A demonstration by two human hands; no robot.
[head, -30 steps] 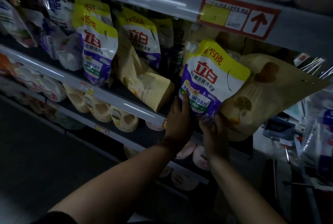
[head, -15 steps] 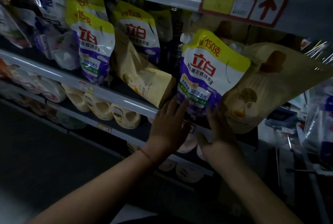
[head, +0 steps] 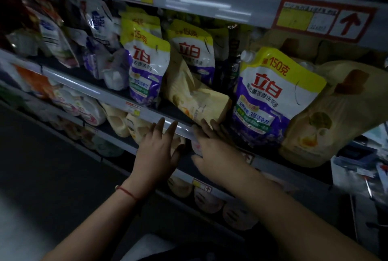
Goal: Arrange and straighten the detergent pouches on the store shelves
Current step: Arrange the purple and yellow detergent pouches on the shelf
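Closest to the camera, two bare forearms reach up from the bottom edge toward the shelving. The left wrist wears a thin red string bracelet (head: 127, 192). The left hand (head: 156, 151) has its grip spread, fingers straight and fanned, fingertips at the front rail of the middle shelf (head: 117, 101); it holds nothing. The right hand (head: 212, 149) is likewise spread with straight fingers, its fingertips at the rail just under the lower corner of a tipped cream pouch (head: 195, 95); whether they touch the pouch cannot be told.

On that shelf, the cream pouch leans steeply over to the right, its bottom corner overhanging the rail. Just to the right of it stands an upright purple, white and yellow detergent pouch (head: 273, 97) with a white spout cap at its upper left corner and red characters on its front. Against its right side leans a large tan pouch (head: 327, 118), tilted and jutting forward over the shelf edge. To the left of the cream pouch stand two more purple-and-yellow pouches, the nearer one (head: 144, 67) at the front and another (head: 193, 51) behind, then a jumble of white and blue pouches (head: 98, 30) farther left.

Below, a lower shelf carries rows of pale pouches (head: 117, 120). Above, the upper shelf edge bears a red-framed price tag with an upward arrow (head: 323, 19).
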